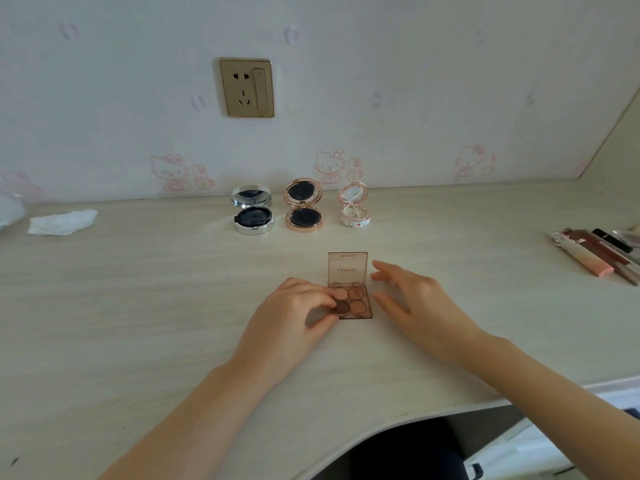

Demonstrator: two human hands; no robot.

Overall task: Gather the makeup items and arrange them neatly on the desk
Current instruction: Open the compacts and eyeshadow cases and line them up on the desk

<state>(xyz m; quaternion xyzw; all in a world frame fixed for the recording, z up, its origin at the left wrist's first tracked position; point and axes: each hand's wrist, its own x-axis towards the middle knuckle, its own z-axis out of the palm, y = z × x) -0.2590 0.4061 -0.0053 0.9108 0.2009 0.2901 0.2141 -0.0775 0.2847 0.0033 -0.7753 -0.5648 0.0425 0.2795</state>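
The fingers [320,299] of the left hand [291,313] are curled onto the left edge of a small eyeshadow palette [351,301], with the thumb at its near left corner, so this hand pinches the base of the palette. The right hand [412,299] is just beside the palette on its right side, the fingers straight and spread, the thumb low near the base; it holds nothing, and I cannot tell if it touches the palette. The palette lies on the table [138,306] in the middle, near the person. It is open: the base lies flat and the clear brownish lid [347,268] stands upright at the far edge, with pale lettering on it that reads mirrored, and the opening faces the person. The base is almost square, so a long axis is hard to say; its hinge runs left to right. Inside are four pans in pink, brown and copper tones. Farther away, close to the wall, three round compacts stand in one row, all open with lids up: a silver compact [254,216] on the left, a rose gold compact [304,211] in the middle, and a small white compact [355,209] on the right. At the far right edge of the table lies a group of lip product tubes [588,256], side by side. At the far left lies a crumpled tissue [62,222]. On the wall is a gold power socket [247,87].
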